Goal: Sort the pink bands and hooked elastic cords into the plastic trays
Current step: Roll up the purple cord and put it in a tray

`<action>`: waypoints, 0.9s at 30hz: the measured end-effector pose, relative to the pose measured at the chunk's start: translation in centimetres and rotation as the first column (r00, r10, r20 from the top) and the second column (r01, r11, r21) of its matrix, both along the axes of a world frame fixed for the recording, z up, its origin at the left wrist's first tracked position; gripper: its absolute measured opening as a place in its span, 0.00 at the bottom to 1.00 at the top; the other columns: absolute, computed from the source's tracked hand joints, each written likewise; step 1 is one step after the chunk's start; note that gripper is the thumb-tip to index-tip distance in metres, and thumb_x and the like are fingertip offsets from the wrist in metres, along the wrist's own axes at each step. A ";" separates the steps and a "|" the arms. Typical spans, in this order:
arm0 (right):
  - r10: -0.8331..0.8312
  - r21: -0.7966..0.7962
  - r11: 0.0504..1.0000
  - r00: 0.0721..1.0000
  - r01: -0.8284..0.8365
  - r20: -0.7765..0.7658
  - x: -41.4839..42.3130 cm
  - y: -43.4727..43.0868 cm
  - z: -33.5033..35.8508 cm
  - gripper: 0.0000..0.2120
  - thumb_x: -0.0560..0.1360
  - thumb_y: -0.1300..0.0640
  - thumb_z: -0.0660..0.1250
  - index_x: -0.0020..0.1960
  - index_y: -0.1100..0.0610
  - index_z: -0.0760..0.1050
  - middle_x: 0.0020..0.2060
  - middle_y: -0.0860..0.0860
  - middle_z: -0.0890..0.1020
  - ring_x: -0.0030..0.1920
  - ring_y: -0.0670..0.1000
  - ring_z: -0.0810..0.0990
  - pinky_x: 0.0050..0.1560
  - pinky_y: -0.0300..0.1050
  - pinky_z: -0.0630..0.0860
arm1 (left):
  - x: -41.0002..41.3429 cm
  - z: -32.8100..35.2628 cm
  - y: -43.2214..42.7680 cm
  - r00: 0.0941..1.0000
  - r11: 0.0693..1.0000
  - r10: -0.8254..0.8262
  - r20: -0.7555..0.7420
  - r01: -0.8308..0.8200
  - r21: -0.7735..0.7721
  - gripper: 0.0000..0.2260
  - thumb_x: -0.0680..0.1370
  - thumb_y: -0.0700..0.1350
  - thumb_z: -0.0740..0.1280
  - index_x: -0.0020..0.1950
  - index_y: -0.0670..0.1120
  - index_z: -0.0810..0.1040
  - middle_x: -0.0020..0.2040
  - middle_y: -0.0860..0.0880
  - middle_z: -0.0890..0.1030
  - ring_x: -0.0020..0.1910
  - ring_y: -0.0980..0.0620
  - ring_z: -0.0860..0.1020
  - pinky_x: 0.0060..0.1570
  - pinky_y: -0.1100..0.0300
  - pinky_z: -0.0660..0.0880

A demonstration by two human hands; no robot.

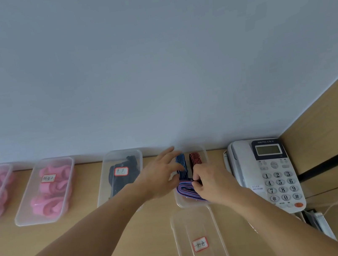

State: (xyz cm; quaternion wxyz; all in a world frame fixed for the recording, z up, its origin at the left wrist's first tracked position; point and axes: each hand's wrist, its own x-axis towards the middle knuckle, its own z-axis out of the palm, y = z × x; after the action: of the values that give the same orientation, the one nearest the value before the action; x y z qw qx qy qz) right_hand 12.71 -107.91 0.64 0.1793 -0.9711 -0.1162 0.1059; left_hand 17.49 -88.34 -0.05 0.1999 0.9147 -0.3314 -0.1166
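Cord-placing step, apparently: right hand point(211, 182) grip pinches the coiled blue cord point(185, 189) in the tray point(182, 204) at centre right, left hand point(160, 178) grip spread alongside; next probably needs release, coil seated flat.

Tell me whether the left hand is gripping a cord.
No, the left hand hovers with fingers spread, while the right hand pinches the folded blue cord.
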 end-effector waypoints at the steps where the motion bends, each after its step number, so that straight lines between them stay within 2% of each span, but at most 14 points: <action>1: 0.006 -0.006 1.000 1.000 -0.006 0.014 -0.1 -0.1 -0.1 0.04 0.76 0.53 0.63 0.48 0.53 0.74 0.45 0.47 0.78 0.46 0.51 0.76 0.40 0.43 0.67 | -0.2 -0.2 0.0 0.997 0.997 0.048 0.057 -0.045 -0.056 0.11 0.78 0.45 0.65 0.59 0.47 0.80 0.73 0.47 0.69 0.75 0.46 0.62 0.70 0.50 0.65; 3: 0.010 -0.010 1.000 0.999 -0.010 0.044 -0.1 -0.3 -0.2 0.10 0.75 0.48 0.64 0.52 0.52 0.75 0.49 0.46 0.78 0.49 0.50 0.77 0.41 0.42 0.64 | -0.5 -0.5 -0.1 0.972 0.978 0.187 0.141 -0.171 -0.116 0.09 0.76 0.45 0.67 0.54 0.44 0.78 0.60 0.47 0.76 0.61 0.44 0.73 0.59 0.50 0.72; 4: 0.010 -0.007 1.000 0.998 -0.010 0.054 -0.1 -0.3 -0.3 0.13 0.74 0.45 0.65 0.54 0.51 0.75 0.51 0.45 0.77 0.49 0.50 0.77 0.41 0.42 0.64 | -0.5 -0.6 -0.1 0.955 0.961 0.268 0.128 -0.254 -0.112 0.08 0.76 0.45 0.66 0.52 0.45 0.76 0.54 0.48 0.77 0.54 0.46 0.75 0.52 0.51 0.73; 6: 0.026 -0.020 0.999 0.998 -0.025 0.056 0.0 0.0 -0.6 0.22 0.70 0.38 0.66 0.57 0.50 0.74 0.52 0.45 0.76 0.49 0.50 0.77 0.41 0.43 0.66 | -0.4 -0.7 -0.6 0.913 0.913 0.408 0.007 -0.408 -0.024 0.07 0.76 0.49 0.65 0.50 0.48 0.69 0.45 0.51 0.76 0.44 0.47 0.75 0.41 0.54 0.71; 8: 0.073 -0.083 0.994 0.997 -0.070 0.036 -0.2 0.6 -1.0 0.27 0.67 0.35 0.66 0.60 0.50 0.71 0.52 0.46 0.75 0.47 0.52 0.77 0.41 0.45 0.70 | -0.3 -0.9 -1.1 0.872 0.877 0.480 -0.097 -0.478 0.041 0.08 0.77 0.49 0.64 0.49 0.49 0.66 0.40 0.51 0.76 0.39 0.47 0.75 0.36 0.55 0.68; 11: 0.136 -0.185 0.976 0.987 -0.118 0.086 -0.3 1.2 -1.6 0.23 0.69 0.37 0.64 0.57 0.52 0.71 0.49 0.49 0.77 0.44 0.54 0.79 0.37 0.45 0.70 | -0.2 -1.2 -1.7 0.855 0.870 0.488 -0.177 -0.492 0.024 0.06 0.76 0.45 0.63 0.49 0.48 0.66 0.39 0.49 0.77 0.38 0.47 0.74 0.34 0.55 0.67; 14: 0.077 -0.186 0.981 0.989 -0.052 0.129 0.1 1.4 -1.8 0.19 0.71 0.39 0.63 0.51 0.54 0.72 0.45 0.51 0.78 0.38 0.56 0.78 0.34 0.45 0.65 | -0.1 -1.0 -1.9 0.866 0.883 0.464 -0.186 -0.468 0.025 0.04 0.75 0.42 0.61 0.47 0.47 0.67 0.38 0.49 0.76 0.36 0.47 0.72 0.31 0.55 0.64; 17: 0.018 -0.183 0.983 0.990 0.009 0.143 0.3 1.6 -1.8 0.18 0.71 0.40 0.63 0.49 0.54 0.72 0.43 0.52 0.78 0.38 0.56 0.78 0.35 0.45 0.63 | 0.1 -0.9 -2.0 0.870 0.892 0.445 -0.211 -0.451 0.023 0.02 0.75 0.42 0.61 0.47 0.47 0.68 0.39 0.49 0.76 0.37 0.46 0.72 0.31 0.55 0.63; 23: -0.068 -0.133 0.988 0.996 0.075 0.059 -0.3 1.9 -2.2 0.22 0.71 0.36 0.65 0.52 0.54 0.74 0.47 0.50 0.74 0.41 0.55 0.77 0.37 0.43 0.65 | 0.4 -0.8 -1.8 0.843 0.876 0.465 -0.270 -0.482 0.005 0.03 0.77 0.42 0.60 0.49 0.49 0.70 0.40 0.50 0.76 0.33 0.54 0.72 0.31 0.59 0.67; 27: -0.139 -0.056 0.989 0.990 0.138 -0.014 -0.1 1.4 -2.1 0.20 0.70 0.38 0.68 0.50 0.54 0.76 0.45 0.50 0.75 0.42 0.54 0.76 0.37 0.44 0.67 | 0.3 -0.9 -2.2 0.807 0.847 0.497 -0.318 -0.531 -0.026 0.04 0.77 0.41 0.60 0.49 0.48 0.72 0.42 0.48 0.79 0.32 0.52 0.75 0.35 0.59 0.72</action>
State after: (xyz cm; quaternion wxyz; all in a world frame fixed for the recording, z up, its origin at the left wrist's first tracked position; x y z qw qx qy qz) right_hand 12.63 -106.47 -1.43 0.1606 -0.9805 -0.0438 0.1049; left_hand 17.81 -90.54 -0.97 0.3232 0.9288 -0.0431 -0.1760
